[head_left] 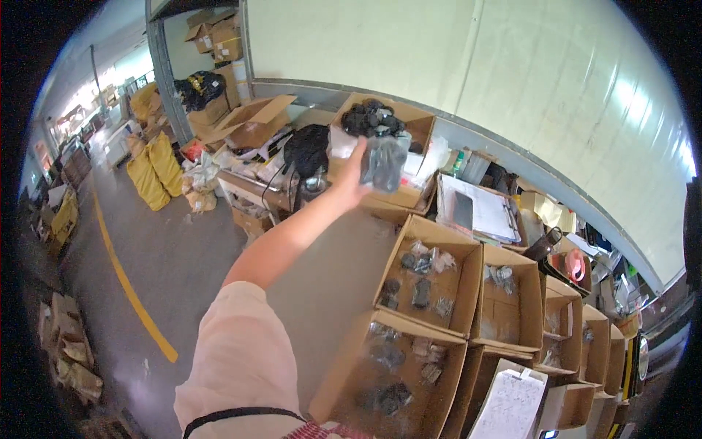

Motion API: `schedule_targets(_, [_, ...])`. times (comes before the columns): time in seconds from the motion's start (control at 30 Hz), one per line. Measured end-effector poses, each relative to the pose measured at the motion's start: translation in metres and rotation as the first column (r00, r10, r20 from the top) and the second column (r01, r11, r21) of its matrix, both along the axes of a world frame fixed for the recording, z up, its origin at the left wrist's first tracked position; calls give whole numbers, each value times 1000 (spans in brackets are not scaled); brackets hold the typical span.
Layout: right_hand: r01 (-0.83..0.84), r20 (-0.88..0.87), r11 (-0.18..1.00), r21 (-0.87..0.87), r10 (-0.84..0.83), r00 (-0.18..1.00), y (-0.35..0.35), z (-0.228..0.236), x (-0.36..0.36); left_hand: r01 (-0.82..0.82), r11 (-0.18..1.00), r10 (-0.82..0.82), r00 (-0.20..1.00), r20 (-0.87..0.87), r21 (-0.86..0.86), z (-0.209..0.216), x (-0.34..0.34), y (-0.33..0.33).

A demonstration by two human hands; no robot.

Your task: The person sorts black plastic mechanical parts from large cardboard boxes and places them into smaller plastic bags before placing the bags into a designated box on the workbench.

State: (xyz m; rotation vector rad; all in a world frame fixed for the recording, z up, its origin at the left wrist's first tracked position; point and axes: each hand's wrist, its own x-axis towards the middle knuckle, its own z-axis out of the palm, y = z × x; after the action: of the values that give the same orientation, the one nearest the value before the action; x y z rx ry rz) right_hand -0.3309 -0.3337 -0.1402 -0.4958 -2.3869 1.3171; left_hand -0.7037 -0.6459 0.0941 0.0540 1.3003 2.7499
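The bare left hand [353, 180], stretched forward, grips a clear plastic bag of dark grey contents [385, 165] just to its right, long axis near upright; I cannot tell the right hand's state, as it is out of view. Behind the bag sits an open brown cardboard carton [420, 130] of black bundles [368, 117]; farther right, nearer the body, lies a shallow brown cardboard box [463, 298].

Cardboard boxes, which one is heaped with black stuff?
The box beyond the bag in your left hand: its black pile reaches up to the rim, while open boxes nearer you hold scattered pieces low inside.
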Motion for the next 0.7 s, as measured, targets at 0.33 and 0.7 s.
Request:
schedule_targets(0.33, [153,18,973,171,-158,987,61,-32,115,117,967,45,793,608,-224,-199,153,-102])
schedule_targets(0.7, [331,29,847,417,-376,926,226,-118,271,87,980,46,782,621,-182,-266,389,-134])
